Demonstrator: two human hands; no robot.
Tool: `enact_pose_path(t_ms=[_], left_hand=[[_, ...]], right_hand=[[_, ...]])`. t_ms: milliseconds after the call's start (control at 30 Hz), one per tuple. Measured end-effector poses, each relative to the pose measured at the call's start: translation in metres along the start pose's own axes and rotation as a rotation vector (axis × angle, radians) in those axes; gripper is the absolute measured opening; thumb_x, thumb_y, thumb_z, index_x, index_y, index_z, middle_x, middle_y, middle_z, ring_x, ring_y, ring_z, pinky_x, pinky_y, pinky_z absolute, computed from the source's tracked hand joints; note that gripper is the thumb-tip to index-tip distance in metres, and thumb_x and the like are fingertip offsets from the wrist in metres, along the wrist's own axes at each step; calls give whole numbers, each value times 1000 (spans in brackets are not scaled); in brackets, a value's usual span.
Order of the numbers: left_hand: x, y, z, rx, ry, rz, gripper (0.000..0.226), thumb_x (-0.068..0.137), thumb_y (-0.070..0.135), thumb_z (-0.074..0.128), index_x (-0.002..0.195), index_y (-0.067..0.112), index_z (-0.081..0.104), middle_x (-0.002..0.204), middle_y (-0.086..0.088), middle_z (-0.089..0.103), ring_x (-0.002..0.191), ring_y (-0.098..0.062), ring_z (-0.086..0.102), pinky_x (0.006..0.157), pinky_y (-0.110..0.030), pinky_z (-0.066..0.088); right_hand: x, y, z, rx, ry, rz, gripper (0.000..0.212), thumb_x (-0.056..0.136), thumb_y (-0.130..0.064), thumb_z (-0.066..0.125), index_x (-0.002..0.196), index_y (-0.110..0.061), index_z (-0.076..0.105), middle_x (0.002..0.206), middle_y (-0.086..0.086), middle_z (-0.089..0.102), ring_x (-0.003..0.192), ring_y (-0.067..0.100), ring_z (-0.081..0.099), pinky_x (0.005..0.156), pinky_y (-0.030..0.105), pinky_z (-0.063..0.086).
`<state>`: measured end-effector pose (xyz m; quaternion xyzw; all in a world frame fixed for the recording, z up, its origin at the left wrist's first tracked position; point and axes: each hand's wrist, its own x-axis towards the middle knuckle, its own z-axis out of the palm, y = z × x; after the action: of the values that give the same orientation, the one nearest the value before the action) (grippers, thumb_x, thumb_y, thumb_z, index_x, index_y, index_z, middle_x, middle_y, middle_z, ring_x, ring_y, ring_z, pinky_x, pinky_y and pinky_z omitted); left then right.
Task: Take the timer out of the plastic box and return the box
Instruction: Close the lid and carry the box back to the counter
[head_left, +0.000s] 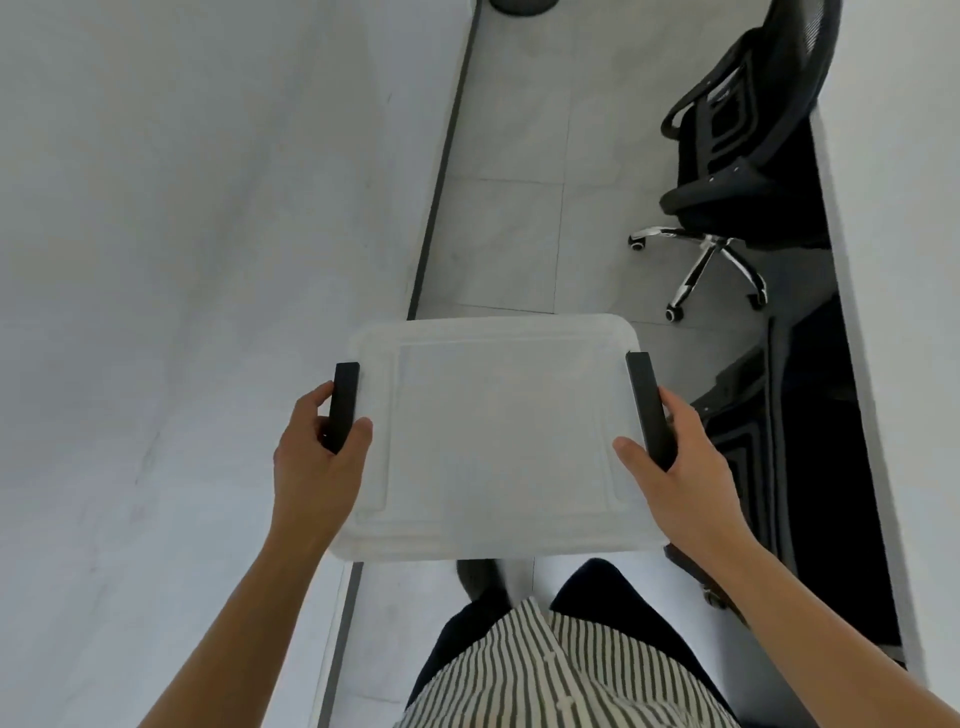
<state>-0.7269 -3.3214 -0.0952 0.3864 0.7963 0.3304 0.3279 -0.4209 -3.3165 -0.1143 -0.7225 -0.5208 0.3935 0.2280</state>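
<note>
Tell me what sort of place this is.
Probably an office: a black mesh swivel chair on castors, a grey tiled floor, and a long white desk surface on the left.

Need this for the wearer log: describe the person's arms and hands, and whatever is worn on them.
Both arms are bare to the bottom of the frame, with no sleeves in view. The left hand and right hand wear no gloves, and no rings, watch or bands show on the fingers or wrists. A striped buttoned shirt covers the torso.

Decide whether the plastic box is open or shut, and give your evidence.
Shut. The lid lies flat over the plastic box, black clips folded at both ends under the hands.
</note>
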Motion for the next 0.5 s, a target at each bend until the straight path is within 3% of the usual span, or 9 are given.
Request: enact_pose_path(t_ms=[233, 400, 500], left_hand=[[149, 99, 76, 58, -111, 61, 48, 87, 20, 60, 133, 22, 46, 83, 8, 57, 77, -20, 58, 77, -38, 51], [260, 179, 151, 51, -129, 37, 49, 88, 21, 59, 135, 20, 44, 87, 1, 59, 77, -21, 58, 74, -34, 49], [320, 233, 180, 15, -111, 41, 49, 88, 21, 60, 134, 22, 45, 86, 6, 58, 75, -17, 58, 70, -31, 48]], right_hand=[[149, -35, -25, 49, 87, 79, 64, 88, -31, 61, 144, -26, 30, 84, -12, 58, 70, 9, 60, 54, 20, 45], [298, -61, -56, 30, 67, 115, 62, 89, -32, 60, 143, -25, 32, 86, -13, 59, 66, 12, 61, 50, 19, 44], [383, -94, -85, 4, 71, 93, 62, 89, -33, 60, 143, -25, 31, 85, -14, 58, 66, 11, 60, 50, 20, 43]])
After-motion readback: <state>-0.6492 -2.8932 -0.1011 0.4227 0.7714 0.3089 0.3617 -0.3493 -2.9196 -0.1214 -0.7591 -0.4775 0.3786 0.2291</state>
